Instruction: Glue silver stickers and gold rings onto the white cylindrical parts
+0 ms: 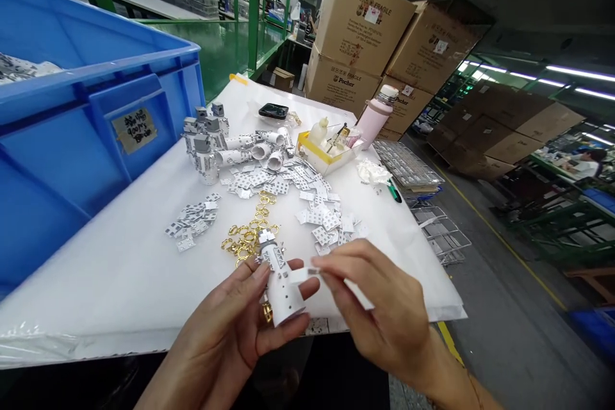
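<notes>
My left hand (230,320) is wrapped round a white cylindrical model part (283,291) with a grey-and-white top, held tilted above the table's front edge. Between the thumb and fingertips of my right hand (379,295) is a small white flat piece (303,274), right beside the cylinder's side; whether it touches cannot be made out. Gold rings (247,237) lie in a loose heap just beyond the cylinder. White flat panels with grey squares are spread in a left pile (195,223) and a right pile (327,218). Farther back, more white cylinders (235,152) lie or stand together.
A large blue bin (144,86) stands along the left. At the back are a yellow-edged tray (324,159) with bottles, a pink bottle (377,116) and a dark phone-like object (273,111). Cartons (360,25) are stacked behind. Stacked trays (408,166) sit beyond the right edge.
</notes>
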{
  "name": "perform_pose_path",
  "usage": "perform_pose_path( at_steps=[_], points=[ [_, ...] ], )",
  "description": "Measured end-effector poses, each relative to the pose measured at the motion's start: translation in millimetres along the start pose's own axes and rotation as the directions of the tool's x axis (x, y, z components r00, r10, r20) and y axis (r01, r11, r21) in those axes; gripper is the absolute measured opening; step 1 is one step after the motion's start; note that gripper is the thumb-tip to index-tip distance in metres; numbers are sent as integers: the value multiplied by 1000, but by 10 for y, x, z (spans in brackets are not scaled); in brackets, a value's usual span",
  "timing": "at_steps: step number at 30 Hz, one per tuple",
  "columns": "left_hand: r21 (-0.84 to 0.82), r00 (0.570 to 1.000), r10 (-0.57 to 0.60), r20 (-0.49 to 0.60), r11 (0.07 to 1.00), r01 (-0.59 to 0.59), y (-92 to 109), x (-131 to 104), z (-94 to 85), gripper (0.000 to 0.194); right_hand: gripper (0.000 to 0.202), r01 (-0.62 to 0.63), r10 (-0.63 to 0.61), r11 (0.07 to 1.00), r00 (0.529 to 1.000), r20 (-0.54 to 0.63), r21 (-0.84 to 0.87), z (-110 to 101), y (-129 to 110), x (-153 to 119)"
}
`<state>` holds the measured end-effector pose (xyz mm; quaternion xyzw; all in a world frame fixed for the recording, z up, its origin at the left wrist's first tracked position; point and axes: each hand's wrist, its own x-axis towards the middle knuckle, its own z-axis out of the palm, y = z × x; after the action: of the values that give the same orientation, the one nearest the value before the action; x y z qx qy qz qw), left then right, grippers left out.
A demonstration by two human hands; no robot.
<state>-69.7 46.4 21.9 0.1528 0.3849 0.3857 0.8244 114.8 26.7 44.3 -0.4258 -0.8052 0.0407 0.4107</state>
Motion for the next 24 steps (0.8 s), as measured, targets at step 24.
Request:
perform_pose_path(
  at_steps=[24],
  points=[
    [-93,991,-132,23,987,133,-36,-72,9,19,34,333,-308,935,933,187,-121,-46,-97,13]
  ],
)
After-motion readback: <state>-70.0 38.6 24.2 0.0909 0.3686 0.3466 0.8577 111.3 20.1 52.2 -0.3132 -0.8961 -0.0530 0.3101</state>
